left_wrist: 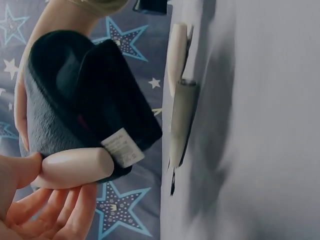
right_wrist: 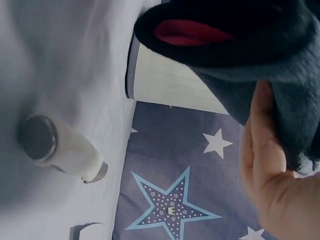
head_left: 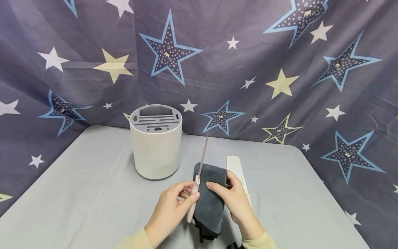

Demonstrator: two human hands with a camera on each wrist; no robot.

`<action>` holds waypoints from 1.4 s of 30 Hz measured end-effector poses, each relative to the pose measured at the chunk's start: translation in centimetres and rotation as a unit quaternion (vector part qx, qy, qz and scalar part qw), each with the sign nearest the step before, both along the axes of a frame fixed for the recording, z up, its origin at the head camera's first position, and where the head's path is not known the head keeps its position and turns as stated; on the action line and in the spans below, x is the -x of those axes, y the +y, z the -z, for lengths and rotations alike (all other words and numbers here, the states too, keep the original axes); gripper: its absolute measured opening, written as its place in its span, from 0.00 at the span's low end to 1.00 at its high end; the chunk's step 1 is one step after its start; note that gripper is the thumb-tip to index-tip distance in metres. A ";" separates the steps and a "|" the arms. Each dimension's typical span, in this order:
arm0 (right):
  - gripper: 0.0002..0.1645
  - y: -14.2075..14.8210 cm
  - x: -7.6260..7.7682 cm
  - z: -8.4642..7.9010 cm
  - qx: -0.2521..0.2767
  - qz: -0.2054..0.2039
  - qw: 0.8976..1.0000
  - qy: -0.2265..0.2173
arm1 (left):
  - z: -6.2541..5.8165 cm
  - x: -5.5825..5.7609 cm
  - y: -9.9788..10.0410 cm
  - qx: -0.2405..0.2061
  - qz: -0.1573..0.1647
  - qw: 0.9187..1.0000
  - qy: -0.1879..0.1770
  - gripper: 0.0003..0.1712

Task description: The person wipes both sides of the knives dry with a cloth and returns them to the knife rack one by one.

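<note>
My left hand [head_left: 174,202] grips the pale pink handle of a knife [head_left: 193,204], whose thin blade points up and away. In the left wrist view the butt of the knife handle [left_wrist: 77,167] shows between thumb and fingers. My right hand [head_left: 237,197] holds a folded dark grey cloth [head_left: 211,204], thumb on top and fingers behind. The blade's lower part lies along the cloth's left edge. A white tag [left_wrist: 123,147] hangs from the cloth in the left wrist view, and a red inner patch [right_wrist: 192,32] shows within its folds in the right wrist view.
A round white knife block [head_left: 157,148] with a slotted grey top stands at the back left. A long white piece [head_left: 236,167] lies on the table [head_left: 289,193] just beyond my right hand. Pale handle-like things [left_wrist: 177,55] lie near the cloth. Star-patterned fabric [head_left: 217,69] hangs behind.
</note>
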State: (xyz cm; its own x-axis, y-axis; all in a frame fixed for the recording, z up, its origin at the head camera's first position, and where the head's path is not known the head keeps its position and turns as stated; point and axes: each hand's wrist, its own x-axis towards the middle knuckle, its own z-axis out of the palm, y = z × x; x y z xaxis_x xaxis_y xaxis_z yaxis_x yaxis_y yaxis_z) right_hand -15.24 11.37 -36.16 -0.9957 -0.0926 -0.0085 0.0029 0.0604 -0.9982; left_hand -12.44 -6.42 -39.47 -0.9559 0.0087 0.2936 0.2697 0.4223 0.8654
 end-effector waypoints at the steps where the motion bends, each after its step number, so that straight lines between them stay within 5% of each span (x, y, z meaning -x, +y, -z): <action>1: 0.27 0.0 0.0 0.0 0.001 -0.001 1.000 -0.001 | -0.1 0.1 -0.1 0.009 0.003 1.000 0.000 0.15; 7: 0.26 0.2 -0.1 0.0 0.015 -0.014 1.000 -0.009 | -1.0 0.5 -0.9 0.046 0.012 0.999 0.003 0.14; 13: 0.26 0.2 -0.2 0.0 0.021 -0.030 0.999 -0.018 | -1.9 0.8 -1.8 0.076 0.016 0.995 0.056 0.13; 19: 0.27 0.3 -0.3 0.0 0.023 -0.038 0.999 -0.031 | -3.0 1.6 -3.1 0.132 0.007 0.983 0.129 0.12; 26: 0.27 0.4 -0.3 0.1 0.028 -0.041 0.998 -0.028 | -4.7 2.3 -4.7 0.185 -0.015 0.967 0.173 0.10; 33: 0.28 0.5 -0.3 0.2 0.028 -0.040 0.998 -0.033 | -6.7 3.2 -6.5 0.266 -0.049 0.928 0.256 0.10; 38: 0.28 0.6 -0.3 0.3 0.026 -0.042 0.998 -0.035 | -9.2 3.7 -8.3 0.320 -0.064 0.903 0.278 0.11; 42: 0.28 0.6 -0.3 0.3 0.026 -0.044 0.998 -0.033 | -11.3 4.2 -10.1 0.363 -0.088 0.868 0.326 0.12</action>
